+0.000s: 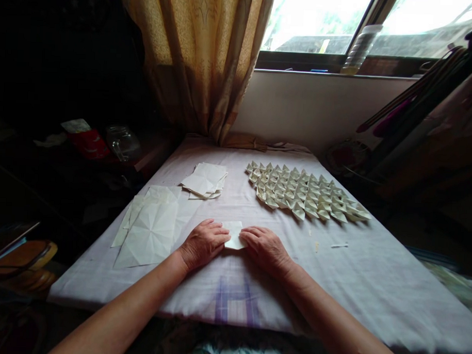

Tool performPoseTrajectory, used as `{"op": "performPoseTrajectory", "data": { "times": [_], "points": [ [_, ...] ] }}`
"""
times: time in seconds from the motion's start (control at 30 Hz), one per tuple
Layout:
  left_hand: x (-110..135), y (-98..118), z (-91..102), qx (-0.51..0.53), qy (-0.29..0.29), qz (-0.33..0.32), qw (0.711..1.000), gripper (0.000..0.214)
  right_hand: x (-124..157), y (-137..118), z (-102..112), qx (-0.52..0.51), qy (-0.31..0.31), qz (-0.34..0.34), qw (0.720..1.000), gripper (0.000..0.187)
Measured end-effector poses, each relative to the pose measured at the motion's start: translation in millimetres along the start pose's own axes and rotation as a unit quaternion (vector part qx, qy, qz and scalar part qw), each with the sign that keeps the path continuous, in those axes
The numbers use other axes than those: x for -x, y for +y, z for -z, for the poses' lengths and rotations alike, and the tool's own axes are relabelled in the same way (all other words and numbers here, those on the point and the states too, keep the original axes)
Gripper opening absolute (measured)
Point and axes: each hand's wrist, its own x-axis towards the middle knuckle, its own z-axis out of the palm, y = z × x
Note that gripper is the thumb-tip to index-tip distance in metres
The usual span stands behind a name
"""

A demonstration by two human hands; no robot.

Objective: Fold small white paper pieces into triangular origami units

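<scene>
Head view: both your hands are palm down over the table (355, 300), one on each side of a small folded paper (234, 233). Left hand (203, 243): fingers close together, loosely bent, tips on the paper's left edge. Right hand (266, 249): much the same, half curled, fingertips on the right edge. The paper sits in the gap between your hands, its middle uncovered. Can't tell whether your thumbs pinch it from below or your fingers only press it down.

Around your hands: creased sheets (151, 231) lie overlapping just left of your left hand, wheel-like fold lines on the top one. A stack of paper (205, 179) sits beyond that hand, well clear of its fingers. Past your right hand, further out and to the right, are rows of folded paper pieces (297, 192), points up. A small white stick (339, 245) lies right of your right hand, apart from it.
</scene>
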Motion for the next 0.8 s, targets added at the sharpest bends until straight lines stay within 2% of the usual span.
{"op": "performPoseTrajectory", "data": {
  "times": [0.17, 0.37, 0.57, 0.67, 0.73, 0.8],
  "points": [
    [0.8, 4.5, 5.1, 0.032, 0.012, 0.027, 0.999, 0.022, 5.6, 6.1, -1.0, -0.056, 0.021, -0.009, 0.998, 0.022],
    [-8.2, -0.6, -2.4, 0.071, 0.072, 0.101, 0.99, 0.013, -7.6, 17.8, -13.7, -0.141, 0.039, -0.105, 0.984, 0.014],
    [-17.1, -5.3, -12.4, 0.076, 0.064, 0.184, 0.978, 0.013, -20.5, 19.4, -19.2, -0.146, 0.027, -0.179, 0.973, 0.013],
    [-18.4, -4.7, -16.3, 0.059, 0.041, 0.219, 0.973, 0.014, -21.6, 15.2, -19.8, -0.146, 0.04, -0.215, 0.965, 0.013],
    [-17.6, -3.7, -18.6, 0.044, 0.045, 0.229, 0.971, 0.011, -21.7, 12.5, -20.2, -0.144, 0.049, -0.232, 0.961, 0.014],
    [-16.3, -2.0, -19.6, 0.021, 0.07, 0.228, 0.971, 0.027, -21.9, 10.7, -20.2, -0.14, 0.053, -0.238, 0.96, 0.015]
  ]
}}
